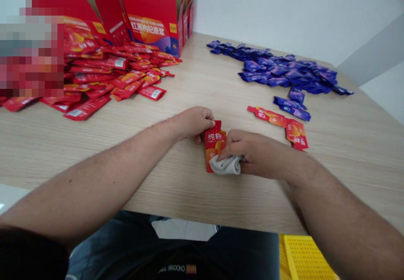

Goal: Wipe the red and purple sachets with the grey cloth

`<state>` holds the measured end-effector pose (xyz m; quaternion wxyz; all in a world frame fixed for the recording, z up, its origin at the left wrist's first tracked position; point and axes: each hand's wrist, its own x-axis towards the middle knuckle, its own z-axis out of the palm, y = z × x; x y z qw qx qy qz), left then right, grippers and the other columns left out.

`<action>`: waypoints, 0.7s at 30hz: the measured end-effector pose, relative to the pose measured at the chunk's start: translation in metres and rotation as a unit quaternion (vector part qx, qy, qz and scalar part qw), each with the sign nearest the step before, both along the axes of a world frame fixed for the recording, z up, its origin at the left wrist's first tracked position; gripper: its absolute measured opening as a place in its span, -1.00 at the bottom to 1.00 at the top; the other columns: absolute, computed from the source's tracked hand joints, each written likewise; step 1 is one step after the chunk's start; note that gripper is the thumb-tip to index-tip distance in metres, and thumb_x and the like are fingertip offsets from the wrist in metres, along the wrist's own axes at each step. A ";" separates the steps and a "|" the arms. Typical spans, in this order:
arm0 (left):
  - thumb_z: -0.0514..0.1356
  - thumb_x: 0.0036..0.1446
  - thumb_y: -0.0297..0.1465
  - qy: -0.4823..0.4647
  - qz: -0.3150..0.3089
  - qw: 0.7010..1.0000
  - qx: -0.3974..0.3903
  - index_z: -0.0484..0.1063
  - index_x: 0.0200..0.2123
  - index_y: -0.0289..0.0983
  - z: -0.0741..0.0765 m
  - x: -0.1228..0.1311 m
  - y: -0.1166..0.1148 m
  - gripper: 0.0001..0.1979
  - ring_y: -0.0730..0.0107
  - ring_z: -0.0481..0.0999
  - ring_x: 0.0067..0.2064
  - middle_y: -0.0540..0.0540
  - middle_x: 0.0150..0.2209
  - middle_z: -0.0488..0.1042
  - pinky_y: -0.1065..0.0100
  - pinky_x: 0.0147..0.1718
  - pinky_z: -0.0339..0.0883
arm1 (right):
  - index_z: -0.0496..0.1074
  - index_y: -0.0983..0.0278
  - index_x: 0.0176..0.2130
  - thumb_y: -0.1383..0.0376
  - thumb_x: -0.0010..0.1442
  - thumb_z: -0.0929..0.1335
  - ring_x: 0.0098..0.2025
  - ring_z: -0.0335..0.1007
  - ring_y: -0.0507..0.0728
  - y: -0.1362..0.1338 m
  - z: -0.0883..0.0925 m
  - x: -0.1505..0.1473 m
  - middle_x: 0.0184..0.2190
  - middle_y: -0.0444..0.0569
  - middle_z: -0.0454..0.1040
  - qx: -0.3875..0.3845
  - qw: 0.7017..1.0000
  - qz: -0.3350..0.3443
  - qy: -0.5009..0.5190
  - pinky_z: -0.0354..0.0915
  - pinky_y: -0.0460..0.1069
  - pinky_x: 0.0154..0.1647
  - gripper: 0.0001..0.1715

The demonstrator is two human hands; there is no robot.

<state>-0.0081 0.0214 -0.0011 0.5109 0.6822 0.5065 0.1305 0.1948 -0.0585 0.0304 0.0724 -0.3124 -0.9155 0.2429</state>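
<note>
A red sachet (211, 145) with an orange fruit print is held upright in the middle, just over the wooden table (176, 187). My left hand (197, 123) pinches its top end between thumb and fingers. From the other side, my right hand (241, 149) grips a folded white cloth (227, 165) and presses it against the sachet's lower front. The fingers of the right hand partly cover the sachet's right side. To the right of my hands lie two more red sachets, one long (269, 116) and one turned downward (296, 133).
A large heap of red sachets (123, 76) spreads over the left side, before tall red cartons (151, 14). Blue-purple sachets (284, 71) are piled at the back right. Below the table's front edge, a yellow perforated crate (307, 257) shows. A blurred patch hides the far left.
</note>
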 end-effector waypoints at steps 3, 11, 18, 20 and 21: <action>0.15 0.21 -0.47 0.013 -0.017 1.000 0.007 0.44 -0.30 -0.27 0.001 0.000 0.000 -0.93 0.50 0.41 -0.61 0.05 -0.55 0.43 0.49 -0.63 0.26 | 0.63 0.21 -0.06 0.43 0.19 0.46 -0.19 0.41 0.14 0.012 -0.013 0.002 -0.22 0.01 0.46 0.133 0.982 -0.120 0.061 0.37 0.01 -0.17 -0.70; 0.18 0.18 -0.47 0.002 0.008 1.000 0.002 0.44 -0.32 -0.26 0.000 -0.001 0.000 -0.95 0.49 0.39 -0.62 0.05 -0.57 0.41 0.47 -0.62 0.26 | 0.62 0.18 -0.07 0.45 0.13 0.46 -0.20 0.40 0.12 -0.002 -0.018 -0.015 -0.20 -0.02 0.47 0.112 0.992 -0.040 0.045 0.35 0.00 -0.19 -0.64; 0.14 0.20 -0.50 -0.022 0.022 0.999 -0.019 0.43 -0.30 -0.26 0.002 -0.001 -0.001 -0.92 0.52 0.36 -0.61 0.05 -0.56 0.40 0.49 -0.61 0.24 | 0.63 0.14 -0.08 0.53 0.08 0.47 -0.20 0.43 0.07 -0.008 0.002 -0.007 -0.19 -0.09 0.49 -0.035 0.998 0.052 0.000 0.37 -0.04 -0.16 -0.55; 0.15 0.19 -0.50 -0.021 0.008 1.000 -0.019 0.42 -0.33 -0.26 0.003 -0.001 -0.002 -0.93 0.53 0.36 -0.62 0.06 -0.57 0.40 0.49 -0.62 0.24 | 0.63 0.15 -0.08 0.51 0.12 0.46 -0.18 0.43 0.10 0.002 -0.004 -0.004 -0.20 -0.06 0.48 0.030 0.999 -0.032 0.028 0.37 -0.02 -0.14 -0.59; 0.16 0.18 -0.51 -0.017 0.000 1.000 -0.016 0.42 -0.34 -0.26 0.004 -0.001 -0.002 -0.93 0.52 0.37 -0.62 0.06 -0.57 0.40 0.49 -0.62 0.24 | 0.64 0.16 -0.07 0.47 0.15 0.45 -0.17 0.42 0.13 0.007 -0.009 -0.003 -0.22 -0.04 0.47 0.082 0.992 -0.091 0.044 0.36 0.00 -0.14 -0.64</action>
